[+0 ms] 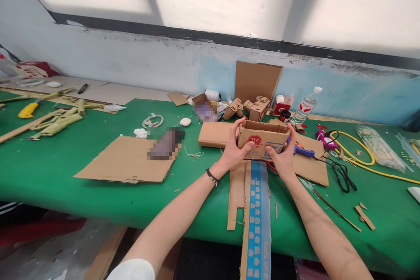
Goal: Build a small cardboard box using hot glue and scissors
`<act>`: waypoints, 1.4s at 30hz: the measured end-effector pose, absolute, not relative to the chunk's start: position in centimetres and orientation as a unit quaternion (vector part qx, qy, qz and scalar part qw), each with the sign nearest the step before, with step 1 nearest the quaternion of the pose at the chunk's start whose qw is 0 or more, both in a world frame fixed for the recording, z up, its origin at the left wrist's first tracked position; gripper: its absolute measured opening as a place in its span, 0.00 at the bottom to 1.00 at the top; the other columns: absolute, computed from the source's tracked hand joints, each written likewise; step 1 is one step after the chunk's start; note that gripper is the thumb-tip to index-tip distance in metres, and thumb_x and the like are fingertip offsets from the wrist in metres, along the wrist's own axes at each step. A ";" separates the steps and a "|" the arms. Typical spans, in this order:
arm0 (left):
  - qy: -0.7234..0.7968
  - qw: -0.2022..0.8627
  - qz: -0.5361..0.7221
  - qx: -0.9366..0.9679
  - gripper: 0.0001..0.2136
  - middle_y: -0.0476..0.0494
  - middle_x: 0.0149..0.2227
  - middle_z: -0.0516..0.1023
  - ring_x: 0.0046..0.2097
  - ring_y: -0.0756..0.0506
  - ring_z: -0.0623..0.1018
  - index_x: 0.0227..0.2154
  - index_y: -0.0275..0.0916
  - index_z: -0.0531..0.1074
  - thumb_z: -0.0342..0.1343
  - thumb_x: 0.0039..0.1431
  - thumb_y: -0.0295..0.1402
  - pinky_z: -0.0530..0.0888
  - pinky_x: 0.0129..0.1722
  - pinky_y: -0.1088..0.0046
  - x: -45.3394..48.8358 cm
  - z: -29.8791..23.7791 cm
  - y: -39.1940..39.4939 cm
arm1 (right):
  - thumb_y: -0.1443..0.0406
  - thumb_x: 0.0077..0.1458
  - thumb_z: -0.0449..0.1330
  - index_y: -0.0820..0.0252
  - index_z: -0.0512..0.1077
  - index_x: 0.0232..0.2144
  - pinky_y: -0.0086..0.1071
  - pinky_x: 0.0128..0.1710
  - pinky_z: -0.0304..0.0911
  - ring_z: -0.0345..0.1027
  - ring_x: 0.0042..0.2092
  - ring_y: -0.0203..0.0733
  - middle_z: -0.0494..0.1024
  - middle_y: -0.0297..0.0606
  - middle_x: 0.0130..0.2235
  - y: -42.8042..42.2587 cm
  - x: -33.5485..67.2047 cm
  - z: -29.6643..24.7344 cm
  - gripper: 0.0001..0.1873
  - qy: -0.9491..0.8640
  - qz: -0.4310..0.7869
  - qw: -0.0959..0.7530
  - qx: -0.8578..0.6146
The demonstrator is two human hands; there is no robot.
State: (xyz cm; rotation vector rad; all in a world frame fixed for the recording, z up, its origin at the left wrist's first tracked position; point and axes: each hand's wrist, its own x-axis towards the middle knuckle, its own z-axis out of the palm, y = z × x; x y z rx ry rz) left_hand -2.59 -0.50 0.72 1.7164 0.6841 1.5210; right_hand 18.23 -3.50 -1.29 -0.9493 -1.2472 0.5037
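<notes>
Between both hands I hold a small open-topped cardboard box with a red round logo and blue print on its near side. My left hand grips its left end, thumb on the front. Around the right end wraps my right hand, its thumb also on the front face. Below the box, a long cardboard strip with blue tape runs over the table's near edge, beside a notched cardboard strip. Just right of my right hand lies a blue glue gun, partly hidden, on a cardboard sheet.
Behind the box stand cardboard camera models and a water bottle. A cardboard sheet lies left on the green table. A yellow cable and a bag of sticks are at right; a yellow-handled knife is far left.
</notes>
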 end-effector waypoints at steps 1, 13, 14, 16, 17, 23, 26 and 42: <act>0.266 0.367 0.590 0.668 0.44 0.30 0.72 0.74 0.64 0.35 0.83 0.78 0.46 0.57 0.68 0.69 0.59 0.83 0.65 0.54 -2.5 0.7 -0.5 | 0.42 0.52 0.81 0.43 0.54 0.80 0.56 0.72 0.75 0.76 0.71 0.59 0.65 0.50 0.79 -3.5 18.3 -1.4 0.64 -0.555 0.218 0.680 -0.426; 0.267 0.366 0.584 0.674 0.45 0.31 0.73 0.73 0.69 0.34 0.80 0.80 0.48 0.52 0.65 0.71 0.60 0.77 0.72 0.53 -2.4 -0.7 -0.4 | 0.35 0.62 0.70 0.48 0.45 0.85 0.58 0.81 0.62 0.64 0.80 0.61 0.59 0.53 0.83 -4.4 18.5 -0.8 0.64 -0.607 0.227 0.615 -0.449; 0.270 0.364 0.585 0.672 0.46 0.31 0.73 0.73 0.69 0.34 0.79 0.80 0.48 0.52 0.64 0.71 0.61 0.76 0.72 0.53 -2.4 -0.8 -0.4 | 0.34 0.63 0.68 0.48 0.45 0.85 0.59 0.81 0.61 0.63 0.81 0.61 0.59 0.52 0.83 -4.5 18.4 -0.8 0.63 -0.609 0.230 0.612 -0.449; 0.280 0.359 0.588 0.668 0.47 0.31 0.73 0.72 0.69 0.34 0.79 0.80 0.47 0.52 0.64 0.70 0.63 0.76 0.72 0.53 -2.4 -0.7 -0.4 | 0.35 0.65 0.67 0.49 0.46 0.85 0.58 0.82 0.61 0.64 0.81 0.60 0.61 0.53 0.83 -4.5 18.3 -1.0 0.62 -0.608 0.242 0.611 -0.447; 0.284 0.356 0.589 0.668 0.48 0.31 0.73 0.72 0.68 0.34 0.79 0.80 0.47 0.52 0.64 0.69 0.63 0.77 0.72 0.53 -2.4 -0.7 -0.5 | 0.35 0.66 0.67 0.50 0.47 0.85 0.57 0.82 0.62 0.64 0.81 0.59 0.63 0.53 0.82 -4.6 18.2 -1.1 0.61 -0.606 0.247 0.610 -0.446; 0.305 0.340 0.595 0.661 0.47 0.31 0.70 0.75 0.69 0.32 0.79 0.79 0.46 0.54 0.65 0.69 0.63 0.74 0.73 0.49 -2.6 -0.9 -0.4 | 0.36 0.68 0.66 0.48 0.46 0.85 0.56 0.82 0.61 0.60 0.83 0.55 0.67 0.50 0.80 -4.8 17.7 -1.3 0.59 -0.598 0.248 0.615 -0.450; 0.310 0.331 0.599 0.660 0.49 0.30 0.74 0.70 0.73 0.31 0.76 0.80 0.47 0.54 0.67 0.66 0.64 0.73 0.75 0.48 -2.7 -0.9 -0.2 | 0.37 0.67 0.67 0.48 0.46 0.85 0.55 0.81 0.63 0.60 0.83 0.56 0.67 0.50 0.81 -5.0 17.4 -1.1 0.59 -0.592 0.252 0.623 -0.444; 0.308 0.475 0.537 0.625 0.55 0.26 0.75 0.73 0.78 0.24 0.72 0.75 0.41 0.66 0.67 0.55 0.75 0.71 0.79 0.42 -3.6 -1.3 0.0 | 0.32 0.57 0.73 0.51 0.50 0.85 0.53 0.74 0.74 0.74 0.75 0.62 0.76 0.54 0.74 -4.5 18.9 -1.4 0.69 -0.614 0.281 0.599 -0.431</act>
